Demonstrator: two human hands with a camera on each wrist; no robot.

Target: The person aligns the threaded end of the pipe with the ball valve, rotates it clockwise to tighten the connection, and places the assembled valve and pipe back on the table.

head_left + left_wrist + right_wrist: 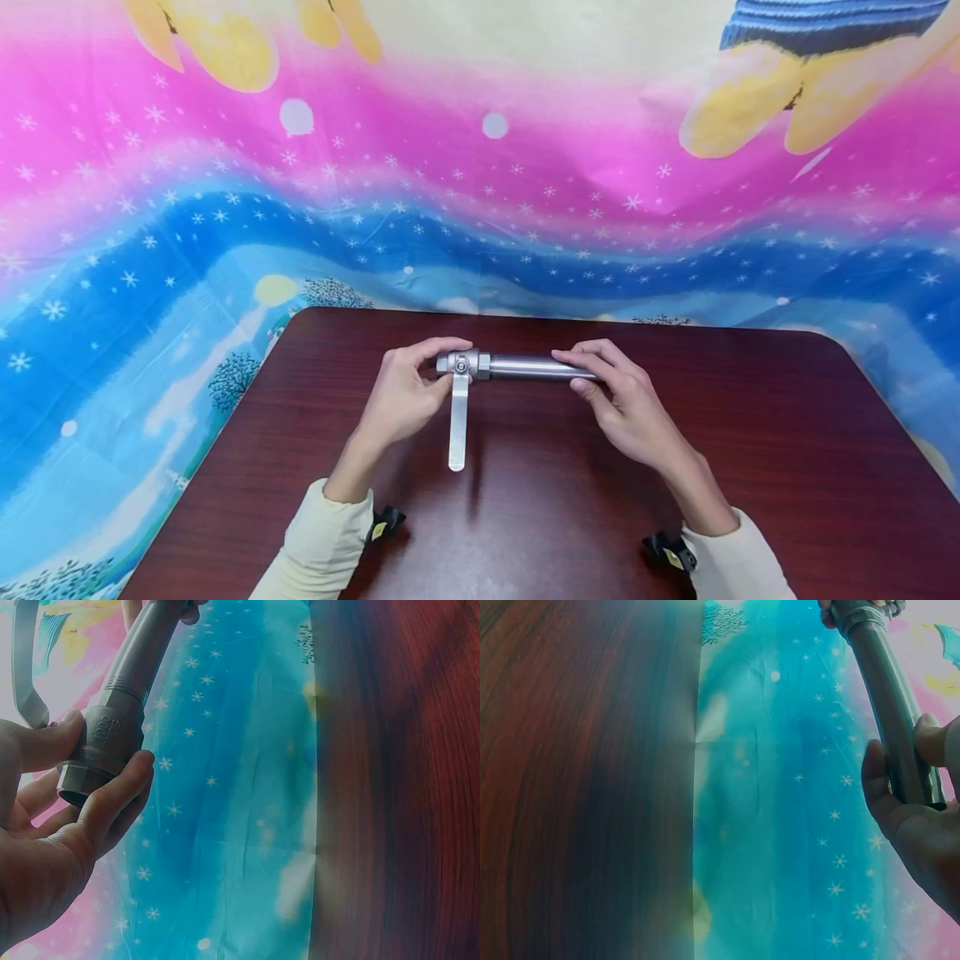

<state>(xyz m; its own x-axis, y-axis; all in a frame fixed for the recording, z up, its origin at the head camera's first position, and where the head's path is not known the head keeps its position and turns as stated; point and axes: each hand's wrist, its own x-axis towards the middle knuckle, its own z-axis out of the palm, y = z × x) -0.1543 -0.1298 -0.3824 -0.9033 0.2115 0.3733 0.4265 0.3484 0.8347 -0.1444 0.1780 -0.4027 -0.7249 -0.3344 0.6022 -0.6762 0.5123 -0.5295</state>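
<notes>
A metal ball valve [463,363] with a long flat lever handle [457,425] is joined to a steel pipe [525,367], and both are held up over the table. My left hand [401,392] grips the valve body at its left end, thumb on one side and fingers on the other. The lever hangs toward me, beside the left thumb. My right hand [626,408] holds the pipe near its far right end, between thumb and fingers. Threads show where the pipe [139,667] meets the valve in the left wrist view. The pipe's open end [930,802] lies within the right hand.
Beneath the hands is a dark red-brown wooden table [540,517] with rounded far corners. A colourful printed cloth [465,225] with snowflakes hangs behind and beside it. Black wrist straps [670,552] show at both sleeves.
</notes>
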